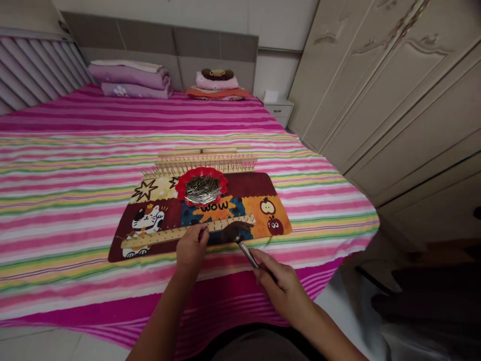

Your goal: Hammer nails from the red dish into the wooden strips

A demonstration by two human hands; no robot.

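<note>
A wooden strip (161, 235) studded with several nails lies slantwise along the near part of a printed mat (263, 183). My left hand (192, 245) is closed at the middle of this strip, its thumb and finger together at the wood. Anything small between those fingertips is hidden. In my right hand (280, 281) is a claw hammer (247, 252), gripped by its handle. The dark hammer head is over the right part of the strip, just right of my left hand. Beyond the strip, a red scalloped bowl (181, 190) full of loose nails rests on the mat.
Behind the bowl, more wooden strips (199, 161) lie across the striped bedspread (67, 200), some bristling with upright nails. Folded purple bedding (131, 80) and a smaller stack (217, 82) are near the headboard. A wardrobe (376, 100) and small nightstand (278, 111) stand to the right.
</note>
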